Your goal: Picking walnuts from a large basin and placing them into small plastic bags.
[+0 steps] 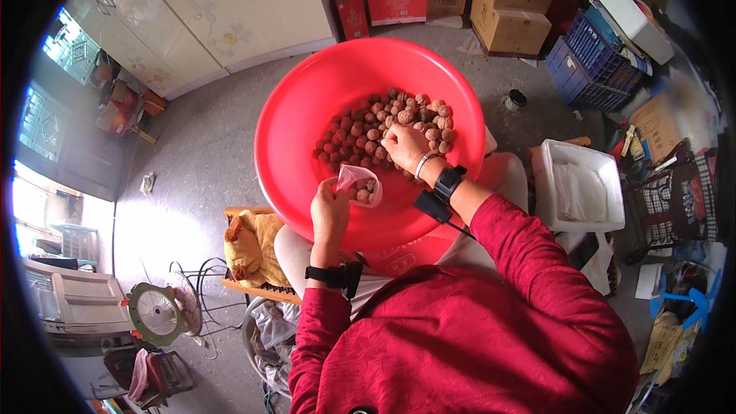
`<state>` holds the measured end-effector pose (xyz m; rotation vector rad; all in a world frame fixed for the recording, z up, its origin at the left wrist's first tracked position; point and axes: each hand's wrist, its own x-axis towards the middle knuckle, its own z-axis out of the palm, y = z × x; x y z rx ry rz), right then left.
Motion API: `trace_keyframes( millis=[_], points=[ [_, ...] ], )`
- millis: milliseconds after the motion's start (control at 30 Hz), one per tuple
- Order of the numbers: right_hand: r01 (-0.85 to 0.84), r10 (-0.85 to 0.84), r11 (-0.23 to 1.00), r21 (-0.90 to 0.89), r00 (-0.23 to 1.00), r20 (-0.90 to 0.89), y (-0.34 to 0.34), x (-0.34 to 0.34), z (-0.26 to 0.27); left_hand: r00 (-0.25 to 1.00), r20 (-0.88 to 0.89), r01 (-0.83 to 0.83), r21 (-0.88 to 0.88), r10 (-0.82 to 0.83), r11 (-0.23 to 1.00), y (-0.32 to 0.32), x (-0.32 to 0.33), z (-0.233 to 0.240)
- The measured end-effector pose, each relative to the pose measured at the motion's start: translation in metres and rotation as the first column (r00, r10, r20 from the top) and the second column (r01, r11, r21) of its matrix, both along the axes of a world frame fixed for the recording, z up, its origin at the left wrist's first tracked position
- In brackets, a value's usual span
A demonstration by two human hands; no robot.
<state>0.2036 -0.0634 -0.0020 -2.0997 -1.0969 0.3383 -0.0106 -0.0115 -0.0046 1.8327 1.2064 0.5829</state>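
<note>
A large red plastic basin [299, 126] stands before me, with a heap of walnuts [356, 132] on its floor towards the far right. My left hand [330, 210] holds the rim of a small clear plastic bag [359, 175] over the near part of the basin; several walnuts lie inside the bag. Over the heap is my right hand [405, 146], its fingers bent and drawn together at the walnuts. Whether a walnut is between those fingers cannot be made out. Both wrists wear black straps, and a bracelet circles the right one.
A white foam box [549, 184] holding thin white bags stands at the right. Cardboard boxes [512, 29] and blue crates [581, 75] are stacked beyond the basin. At the left are a yellow plush cushion [261, 241] on a wooden seat and a green-rimmed fan [155, 313] with cables.
</note>
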Motion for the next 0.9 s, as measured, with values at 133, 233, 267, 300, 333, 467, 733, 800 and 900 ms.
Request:
trace_keyframes(
  millis=[133,233,267,300,333,467,733,800,900],
  points=[
    [0.067,-0.010,0.981,-0.181,0.955,0.297,-0.006,0.004,0.016,1.000,0.018,0.005,-0.039,-0.004,0.999,-0.001,-0.002,0.007],
    [0.080,0.058,0.912,-0.403,0.946,0.319,0.000,0.003,0.023,0.998,0.050,0.038,-0.008,-0.037,0.999,0.002,-0.003,0.002],
    [0.118,0.065,0.878,-0.465,0.932,0.358,0.002,0.001,0.019,0.998,0.051,0.036,-0.008,-0.035,0.999,0.002,-0.003,0.000],
    [0.157,0.074,0.838,-0.522,0.916,0.395,0.004,0.001,0.016,0.998,0.053,0.038,-0.022,-0.037,0.999,0.002,-0.003,0.001],
    [0.165,0.066,0.810,-0.563,0.928,0.367,0.004,0.004,0.018,0.998,0.054,0.040,-0.035,-0.038,0.999,0.001,-0.002,0.001],
    [0.230,0.036,0.825,-0.516,0.890,0.455,0.005,0.013,0.001,0.998,0.052,0.045,-0.030,-0.043,0.999,-0.001,-0.001,0.005],
    [0.189,0.078,0.853,-0.487,0.876,0.477,0.007,0.021,-0.010,0.998,0.056,0.019,-0.064,-0.015,0.998,-0.003,-0.001,0.009],
    [0.226,0.052,0.855,-0.467,0.859,0.510,0.011,0.027,-0.021,0.998,0.063,0.020,-0.070,-0.016,0.997,-0.004,0.002,0.009],
    [0.242,-0.002,0.885,-0.398,0.856,0.516,0.010,0.030,-0.028,0.998,0.058,0.021,-0.071,-0.017,0.997,-0.005,0.003,0.011]
  ],
)
